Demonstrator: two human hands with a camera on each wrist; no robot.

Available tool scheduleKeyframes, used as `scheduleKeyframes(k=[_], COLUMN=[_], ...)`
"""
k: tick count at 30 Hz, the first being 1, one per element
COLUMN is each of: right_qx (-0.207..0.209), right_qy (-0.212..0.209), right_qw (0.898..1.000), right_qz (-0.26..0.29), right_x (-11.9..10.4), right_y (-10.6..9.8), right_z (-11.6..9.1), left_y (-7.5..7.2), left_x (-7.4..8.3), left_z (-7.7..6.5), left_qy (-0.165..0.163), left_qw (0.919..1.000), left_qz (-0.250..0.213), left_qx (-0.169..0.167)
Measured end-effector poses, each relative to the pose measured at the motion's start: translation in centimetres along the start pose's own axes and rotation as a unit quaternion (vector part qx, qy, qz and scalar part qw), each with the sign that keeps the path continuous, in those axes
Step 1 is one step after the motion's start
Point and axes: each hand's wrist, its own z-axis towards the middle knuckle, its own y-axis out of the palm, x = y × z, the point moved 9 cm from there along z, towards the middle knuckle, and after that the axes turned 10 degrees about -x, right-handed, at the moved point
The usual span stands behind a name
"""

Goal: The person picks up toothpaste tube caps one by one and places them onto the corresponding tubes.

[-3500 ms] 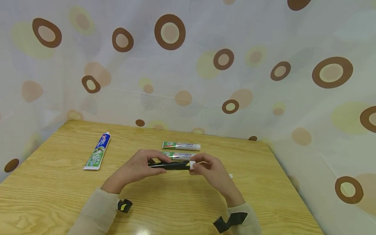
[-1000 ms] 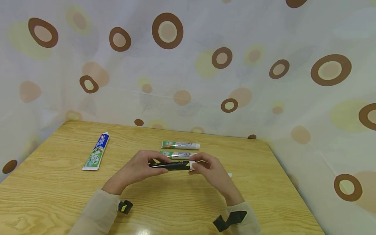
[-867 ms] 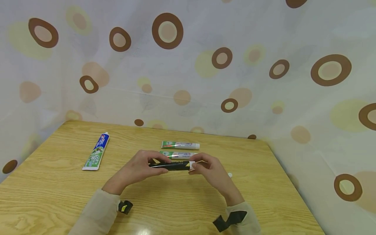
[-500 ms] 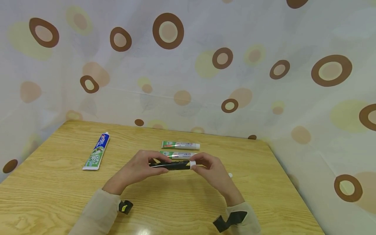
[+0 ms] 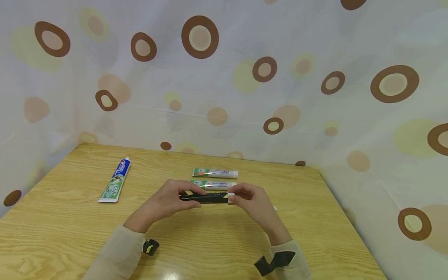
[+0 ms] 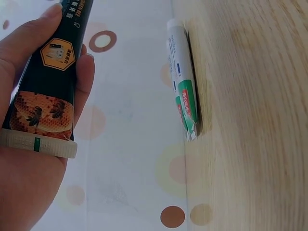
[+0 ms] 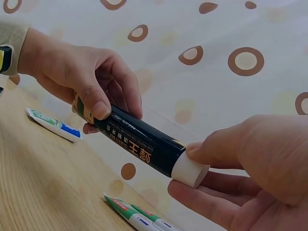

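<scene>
A black toothpaste tube (image 5: 210, 198) with gold lettering is held level above the table, its white cap (image 7: 190, 169) pointing right. My left hand (image 5: 168, 200) grips the tube's body near the crimped end (image 6: 38, 143), thumb on one face and fingers on the other. At the other end, my right hand (image 5: 253, 204) pinches the cap between thumb and fingers. In the right wrist view the cap sits against the tube's shoulder. Just behind the tube lies a green-and-white toothpaste tube (image 5: 213, 184), partly hidden by the hands.
Another green-and-white tube (image 5: 215, 173) lies parallel farther back. To the left, a larger blue-and-green toothpaste tube (image 5: 115, 181) rests on the wooden table (image 5: 196, 249). A small white object (image 5: 275, 209) peeks out beside the right hand. A patterned curtain (image 5: 224, 85) borders the table.
Both hands and the black tube have shifted very slightly right. The right fingertips have changed their hold on the cap a little; the tubes on the table stay put.
</scene>
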Motion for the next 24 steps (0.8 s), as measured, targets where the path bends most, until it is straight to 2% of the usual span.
scheduleKeyframes(k=[8, 13, 20, 24], right_qx=[-0.012, -0.009, -0.009, 0.000], right_qy=[0.000, 0.011, 0.030, 0.037], right_qw=[0.999, 0.999, 0.998, 0.997], right_qz=[0.038, 0.051, 0.057, 0.069], right_x=[0.6, 1.7, 3.2, 4.1], right_y=[0.1, -0.2, -0.3, -0.6], right_z=[0.1, 0.3, 0.5, 0.5], left_y=[0.2, 0.6, 1.3, 1.6], left_x=[-0.2, -1.0, -2.0, -2.6], left_z=[0.1, 0.3, 0.4, 0.3], left_qy=[-0.003, -0.016, -0.027, -0.041], left_qw=[1.0000, 0.9997, 0.9983, 0.9978], left_qz=[-0.001, -0.002, 0.027, 0.018], left_qx=[-0.002, -0.019, -0.043, -0.049])
